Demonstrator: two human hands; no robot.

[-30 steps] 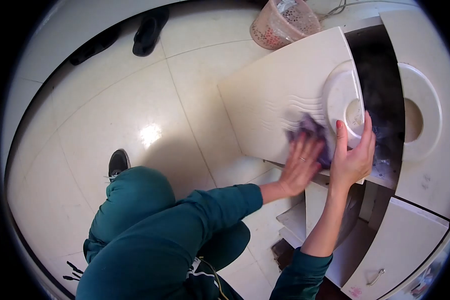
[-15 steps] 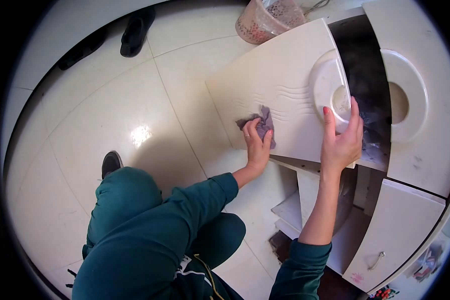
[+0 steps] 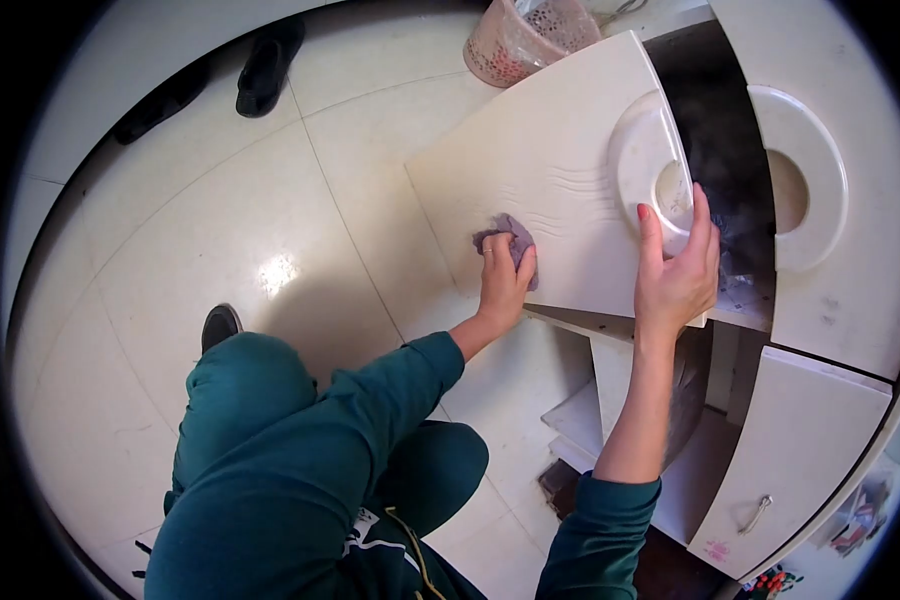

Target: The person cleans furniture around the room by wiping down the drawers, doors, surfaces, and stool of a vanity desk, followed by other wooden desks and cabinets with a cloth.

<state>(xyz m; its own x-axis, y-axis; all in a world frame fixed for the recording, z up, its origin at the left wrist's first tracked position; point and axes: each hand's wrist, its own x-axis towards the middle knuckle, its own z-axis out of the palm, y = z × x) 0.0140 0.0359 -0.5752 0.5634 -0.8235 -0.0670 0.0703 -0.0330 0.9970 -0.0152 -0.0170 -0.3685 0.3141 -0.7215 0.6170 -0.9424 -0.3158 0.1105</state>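
Note:
A white cabinet door (image 3: 560, 130) with wavy grooves and a raised half-ring handle (image 3: 638, 165) stands open. My left hand (image 3: 503, 285) grips a crumpled purple-grey cloth (image 3: 515, 235) and presses it on the lower part of the door face. At the door's free edge, below the half-ring, my right hand (image 3: 675, 275) is closed round the edge, thumb on the outer face and fingers over the rim. Behind the door the dark cabinet inside (image 3: 705, 120) shows, with some clear plastic in it.
A matching door (image 3: 840, 290) with its own half-ring is on the right. Below are open shelves (image 3: 610, 390) and a small door with a metal handle (image 3: 755, 515). A pink patterned bin (image 3: 505, 45) stands behind the door. Black shoes (image 3: 265, 75) lie on the tiled floor.
My left hand has shifted slightly left on the door with the cloth, its fingers more bunched. My right hand keeps its hold on the door edge. The whole view has moved a little.

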